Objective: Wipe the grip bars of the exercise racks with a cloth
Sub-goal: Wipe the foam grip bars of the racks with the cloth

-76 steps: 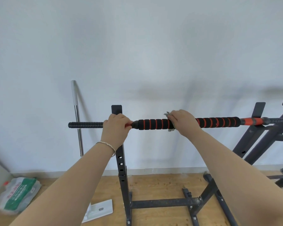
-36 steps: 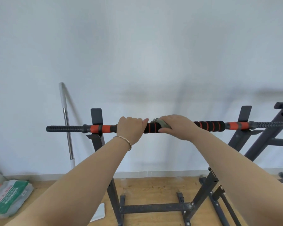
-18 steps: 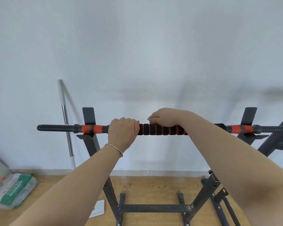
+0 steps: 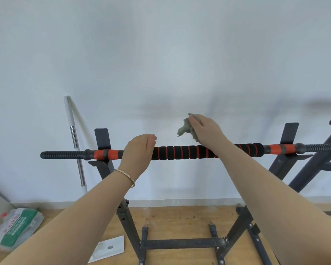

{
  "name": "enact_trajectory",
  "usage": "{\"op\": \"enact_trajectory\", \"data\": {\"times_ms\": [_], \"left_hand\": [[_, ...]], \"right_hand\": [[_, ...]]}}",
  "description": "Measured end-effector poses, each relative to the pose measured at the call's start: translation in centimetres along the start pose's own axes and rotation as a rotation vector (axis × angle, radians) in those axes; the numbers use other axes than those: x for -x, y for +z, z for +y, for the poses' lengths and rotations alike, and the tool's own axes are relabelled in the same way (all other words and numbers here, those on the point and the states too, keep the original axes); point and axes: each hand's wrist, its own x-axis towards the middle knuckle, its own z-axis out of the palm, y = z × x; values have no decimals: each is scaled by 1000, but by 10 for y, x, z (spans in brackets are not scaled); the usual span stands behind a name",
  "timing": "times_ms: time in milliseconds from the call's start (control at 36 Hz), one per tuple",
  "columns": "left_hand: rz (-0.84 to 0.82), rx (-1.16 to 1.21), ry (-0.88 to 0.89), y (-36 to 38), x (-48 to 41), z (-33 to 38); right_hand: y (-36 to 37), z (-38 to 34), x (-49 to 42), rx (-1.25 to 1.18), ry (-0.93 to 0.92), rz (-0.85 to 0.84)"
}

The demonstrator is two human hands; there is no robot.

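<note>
A black and red padded bar [image 4: 182, 152] lies across a dark rack [image 4: 182, 243] near a white wall. The left hand [image 4: 137, 152] covers its left part, fingers loosely curled together above it. Further right, the right hand [image 4: 205, 131] pinches a grey-green cloth [image 4: 183, 129] just above the bar.

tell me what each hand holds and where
Right hand holds the cloth, bunched under its fingers, above the grip bar. Left hand lies over the bar; whether it grips cannot be told.
</note>
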Motion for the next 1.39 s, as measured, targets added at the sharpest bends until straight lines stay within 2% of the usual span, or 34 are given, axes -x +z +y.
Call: {"op": "enact_trajectory", "data": {"times_ms": [56, 139, 194, 278, 444, 583, 694, 806, 944, 1083, 1194, 1389], "left_hand": [[36, 260, -186, -8, -3, 6], [37, 341, -242, -13, -3, 5], [2, 386, -271, -18, -3, 2], [-57, 484, -343, -25, -2, -3], [-180, 590, -358, -42, 4, -10], [-204, 623, -309, -62, 12, -17], [-204, 849, -381, -82, 19, -28], [-204, 1030, -437, -104, 22, -39], [-166, 1068, -504, -126, 22, -61], [-133, 1067, -545, -141, 22, -68], [-153, 1070, -549, -145, 25, -77], [-305, 1044, -500, -146, 33, -74]], "right_hand": [[15, 0, 2, 62, -50, -22], [37, -3, 7, 238, -33, 105], [50, -13, 16, 259, -45, 132], [67, -27, 25, 64, -38, 179], [94, -43, 35, -419, 178, 177], [115, -52, 40, -575, 214, 159], [121, -67, 42, -688, 191, 93], [120, -88, 39, -696, 141, 26], [124, -109, 30, -684, 58, -72], [138, -123, 25, -671, 66, -88], [150, -129, 26, -629, 85, -33], [150, -118, 35, -619, 160, 107]]}}
